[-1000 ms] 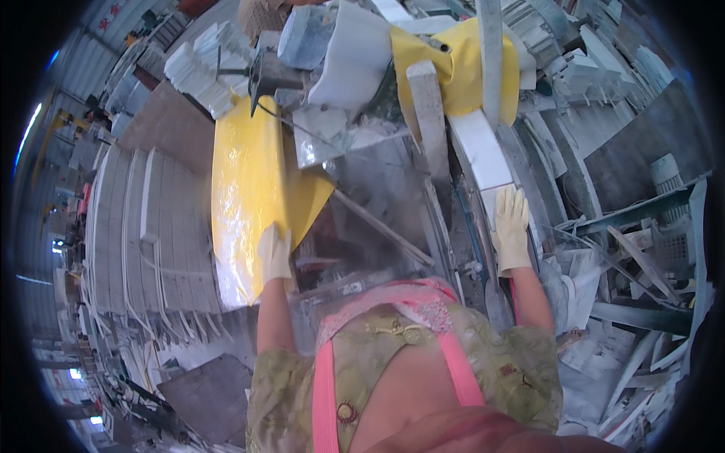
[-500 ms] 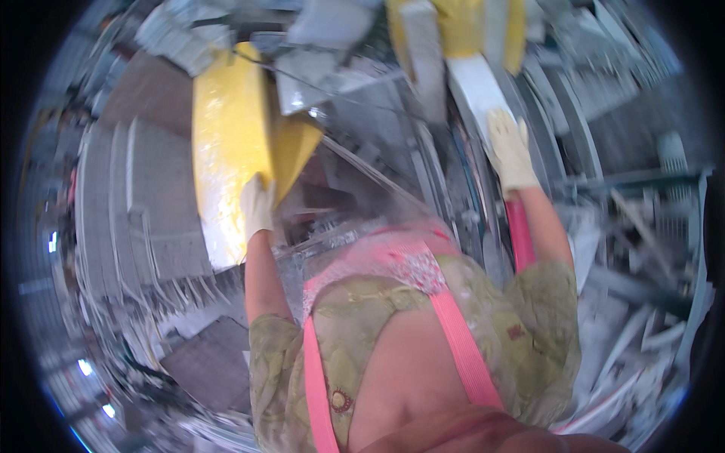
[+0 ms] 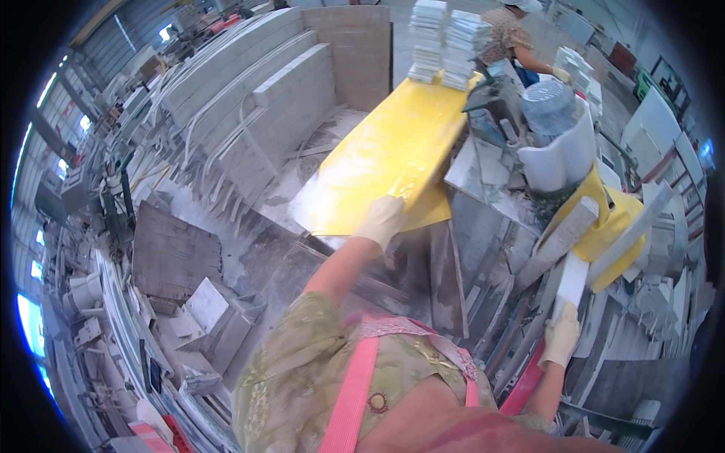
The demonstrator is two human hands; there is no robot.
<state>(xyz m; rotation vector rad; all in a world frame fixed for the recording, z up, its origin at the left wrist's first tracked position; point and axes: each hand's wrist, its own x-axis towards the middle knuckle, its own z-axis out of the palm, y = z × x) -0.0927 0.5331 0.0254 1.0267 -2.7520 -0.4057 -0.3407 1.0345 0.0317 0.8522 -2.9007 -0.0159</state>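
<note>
My left hand (image 3: 380, 219), in a pale glove, rests on the near end of a long yellow table top (image 3: 393, 151), fingers curled over its edge. My right hand (image 3: 563, 336), also gloved, presses on the lower end of a white stone strip (image 3: 570, 279) that lies along a sloping bench. A cutting machine with a white guard (image 3: 559, 147) and a yellow cover (image 3: 608, 226) stands between the two hands. I cannot tell whether the right hand grips the strip or only lies on it.
Stacks of white tiles (image 3: 449, 41) stand at the yellow top's far end. Another person (image 3: 513, 34) works beyond them. Long grey stone slabs (image 3: 249, 113) lean at the left. Stone offcuts (image 3: 211, 309) and rubble cover the floor at lower left; more strips lie right.
The view has swung sharply left, so the yellow top now runs away to the upper right. Both hands have stayed on the yellow top and the white strip.
</note>
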